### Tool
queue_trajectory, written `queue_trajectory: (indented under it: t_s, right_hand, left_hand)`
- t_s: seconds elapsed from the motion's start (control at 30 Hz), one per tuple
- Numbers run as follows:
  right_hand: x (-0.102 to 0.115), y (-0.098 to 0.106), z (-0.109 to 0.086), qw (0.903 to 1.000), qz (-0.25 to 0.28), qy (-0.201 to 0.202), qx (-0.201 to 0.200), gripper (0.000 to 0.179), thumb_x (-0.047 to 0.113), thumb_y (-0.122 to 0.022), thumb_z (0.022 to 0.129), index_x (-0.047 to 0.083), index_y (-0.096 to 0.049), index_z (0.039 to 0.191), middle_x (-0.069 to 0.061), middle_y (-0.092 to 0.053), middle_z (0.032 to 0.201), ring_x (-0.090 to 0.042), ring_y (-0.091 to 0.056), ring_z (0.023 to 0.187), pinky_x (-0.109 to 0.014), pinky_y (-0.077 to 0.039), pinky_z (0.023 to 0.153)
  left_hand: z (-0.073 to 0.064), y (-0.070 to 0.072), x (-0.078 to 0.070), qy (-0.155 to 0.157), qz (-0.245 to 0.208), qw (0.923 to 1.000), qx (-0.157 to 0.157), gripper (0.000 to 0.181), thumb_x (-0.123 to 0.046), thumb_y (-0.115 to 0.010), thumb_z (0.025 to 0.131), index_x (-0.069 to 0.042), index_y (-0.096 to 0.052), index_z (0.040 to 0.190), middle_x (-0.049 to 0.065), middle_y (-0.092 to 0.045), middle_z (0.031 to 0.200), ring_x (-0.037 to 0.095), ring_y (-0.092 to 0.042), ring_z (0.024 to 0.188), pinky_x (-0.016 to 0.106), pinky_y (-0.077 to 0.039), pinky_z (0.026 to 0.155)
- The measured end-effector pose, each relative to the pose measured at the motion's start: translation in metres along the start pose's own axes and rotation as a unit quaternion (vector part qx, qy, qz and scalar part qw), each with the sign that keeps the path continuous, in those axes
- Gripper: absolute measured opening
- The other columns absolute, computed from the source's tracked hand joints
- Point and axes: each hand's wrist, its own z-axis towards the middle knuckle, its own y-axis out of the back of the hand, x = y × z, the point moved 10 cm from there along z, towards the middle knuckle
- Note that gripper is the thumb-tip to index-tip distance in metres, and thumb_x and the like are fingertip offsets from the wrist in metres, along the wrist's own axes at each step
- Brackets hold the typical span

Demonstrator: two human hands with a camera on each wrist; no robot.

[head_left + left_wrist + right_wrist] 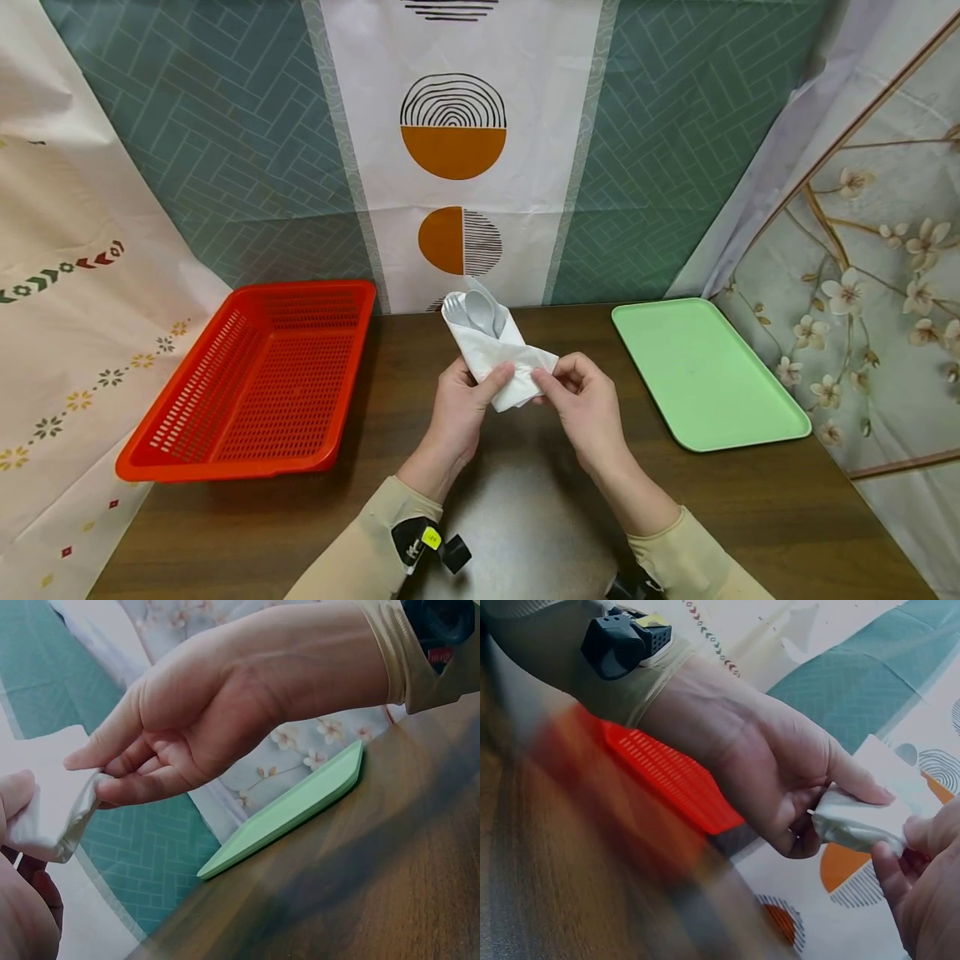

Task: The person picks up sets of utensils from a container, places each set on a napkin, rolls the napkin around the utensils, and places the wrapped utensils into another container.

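A white napkin (495, 362) is folded around cutlery and held above the middle of the table. Out of its top stick a pale spoon (480, 312), a fork (455, 310) and the tip of a third utensil, perhaps a knife (486, 292). My left hand (461, 408) grips the wrapped bundle low on its left side, thumb across the front. With thumb and fingers, my right hand (588, 404) pinches the napkin's right corner. In the right wrist view, both hands meet at the napkin (866, 817), and the lower ends of the cutlery are hidden inside it.
A red plastic basket (345, 392) with slotted walls stands at the left of the wooden table (525, 508). On the right lies a light green tray (705, 367). Patterned cloths hang behind and on both sides.
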Motion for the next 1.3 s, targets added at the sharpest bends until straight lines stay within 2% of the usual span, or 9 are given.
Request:
queue_trajectory:
  t_s: [0.37, 0.5, 0.57, 0.67, 0.73, 0.8, 1.03, 1.23, 1.3]
  right_hand:
    - [-0.002, 0.002, 0.001, 0.9985, 0.054, 0.007, -0.009, 0.021, -0.006, -0.076, 0.101, -0.007, -0.057, 0.109, -0.01, -0.073, 0.091, -0.018, -0.069, 0.077, -0.031, -0.064, 0.07]
    - [0.009, 0.005, -0.002, 0.9963, -0.02, 0.081, -0.023, 0.025, -0.005, -0.077, 0.1, 0.0, -0.056, 0.114, -0.004, -0.071, 0.096, -0.015, -0.066, 0.079, -0.026, -0.061, 0.068]
    - [0.023, 0.005, -0.007, 0.9788, -0.122, 0.16, -0.038, 0.024, -0.002, -0.08, 0.099, 0.002, -0.06, 0.111, -0.004, -0.067, 0.102, -0.016, -0.064, 0.085, -0.023, -0.058, 0.071]
    - [0.042, -0.001, -0.021, 0.9186, -0.271, 0.279, -0.072, 0.02, 0.001, -0.085, 0.095, 0.006, -0.07, 0.108, -0.007, -0.063, 0.109, -0.022, -0.062, 0.096, -0.029, -0.053, 0.078]
    - [0.049, -0.008, -0.029, 0.8838, -0.322, 0.331, -0.076, 0.021, 0.002, -0.086, 0.094, 0.008, -0.076, 0.111, -0.01, -0.065, 0.113, -0.027, -0.061, 0.102, -0.036, -0.052, 0.08]
    - [0.05, -0.013, -0.032, 0.8746, -0.334, 0.345, -0.065, 0.027, 0.003, -0.087, 0.094, 0.009, -0.079, 0.119, -0.01, -0.067, 0.115, -0.031, -0.062, 0.107, -0.042, -0.052, 0.083]
    - [0.041, -0.018, -0.026, 0.9002, -0.324, 0.29, -0.02, 0.047, 0.009, -0.087, 0.097, 0.008, -0.072, 0.142, -0.011, -0.068, 0.127, -0.029, -0.063, 0.112, -0.042, -0.054, 0.091]
    - [0.026, -0.013, -0.015, 0.9488, -0.256, 0.185, 0.001, 0.043, 0.012, -0.084, 0.1, 0.009, -0.074, 0.142, -0.006, -0.075, 0.114, -0.024, -0.068, 0.103, -0.038, -0.057, 0.084]
    - [0.02, -0.01, -0.012, 0.9619, -0.23, 0.148, -0.004, 0.038, 0.014, -0.084, 0.1, 0.01, -0.077, 0.137, -0.003, -0.078, 0.108, -0.02, -0.068, 0.098, -0.028, -0.054, 0.078]
  left_hand:
    - [0.0, -0.003, -0.002, 0.001, 0.002, 0.9999, 0.012, 0.029, -0.003, -0.081, 0.099, 0.006, -0.071, 0.125, 0.007, -0.079, 0.11, 0.013, -0.072, 0.097, 0.027, -0.06, 0.083]
    - [-0.001, -0.004, -0.003, 0.003, 0.0, 1.0, 0.004, 0.028, -0.002, -0.082, 0.098, 0.006, -0.071, 0.123, 0.007, -0.079, 0.108, 0.013, -0.072, 0.095, 0.027, -0.06, 0.082]
    - [-0.002, -0.003, -0.003, 0.002, 0.002, 1.0, -0.003, 0.028, -0.001, -0.082, 0.097, 0.006, -0.072, 0.123, 0.006, -0.079, 0.107, 0.012, -0.072, 0.094, 0.026, -0.06, 0.081]
    - [-0.003, -0.002, -0.005, -0.005, 0.01, 0.9999, -0.011, 0.029, -0.001, -0.083, 0.097, 0.006, -0.072, 0.122, 0.007, -0.079, 0.107, 0.013, -0.072, 0.093, 0.026, -0.06, 0.08]
    - [-0.005, -0.003, -0.006, -0.01, 0.015, 0.9997, -0.013, 0.029, -0.001, -0.084, 0.096, 0.005, -0.073, 0.123, 0.008, -0.079, 0.108, 0.013, -0.072, 0.093, 0.026, -0.06, 0.079]
    - [-0.006, -0.003, -0.008, -0.013, 0.02, 0.9996, -0.012, 0.031, -0.002, -0.084, 0.096, 0.005, -0.073, 0.124, 0.009, -0.079, 0.11, 0.014, -0.072, 0.094, 0.026, -0.06, 0.08]
    - [-0.006, -0.005, -0.009, -0.02, 0.035, 0.9992, -0.004, 0.032, -0.003, -0.084, 0.097, 0.005, -0.073, 0.126, 0.01, -0.079, 0.114, 0.016, -0.072, 0.098, 0.028, -0.06, 0.083]
    - [-0.006, -0.006, -0.01, -0.026, 0.036, 0.999, 0.001, 0.032, -0.003, -0.084, 0.096, 0.004, -0.073, 0.125, 0.009, -0.079, 0.113, 0.016, -0.072, 0.099, 0.028, -0.06, 0.083]
    - [-0.006, -0.006, -0.01, -0.024, 0.03, 0.9993, -0.003, 0.031, -0.002, -0.084, 0.096, 0.004, -0.073, 0.125, 0.008, -0.079, 0.112, 0.015, -0.071, 0.098, 0.028, -0.059, 0.083]
